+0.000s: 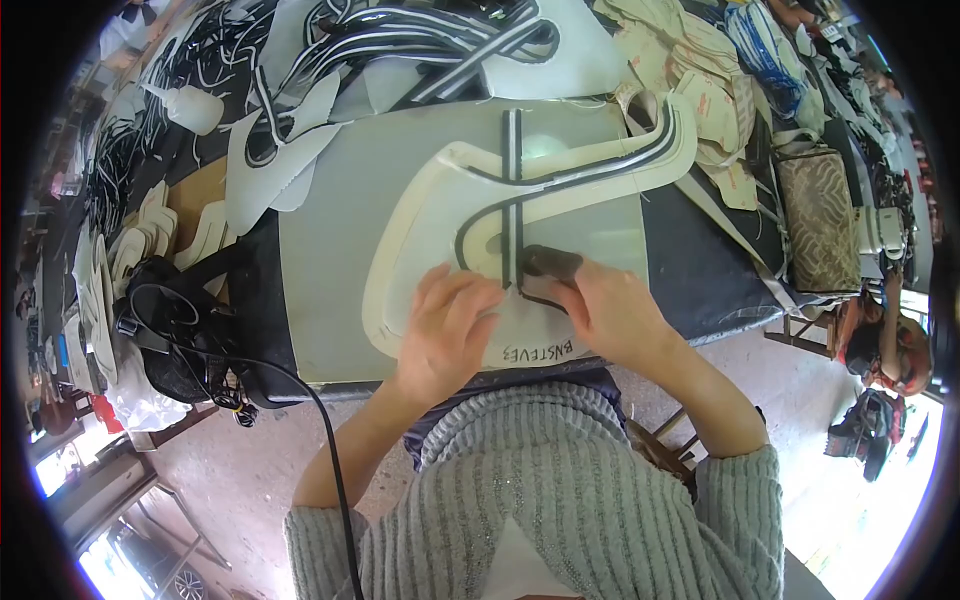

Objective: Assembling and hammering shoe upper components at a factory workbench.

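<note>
A cream curved template [400, 240] lies on a pale grey board [325, 240] in front of me. A black-and-white strip [590, 172] follows its curved outline. Another straight striped strip [512, 140] crosses it from far to near. At the near end of the strips, the fingers of my left hand [445, 325] are bent together, their tips touching the strip. My right hand [610, 310] is closed at the same spot from the other side, with a dark cover on a finger. A thin dark tail [545, 300] runs under its thumb. The exact pinch is partly hidden by the fingers.
Bundled striped strips [400, 40] and pale cut pieces [560, 55] lie at the back. A white squeeze bottle [192, 108] is at the far left, a patterned bag [818, 220] at the right. A black cable [330, 430] hangs past my left arm.
</note>
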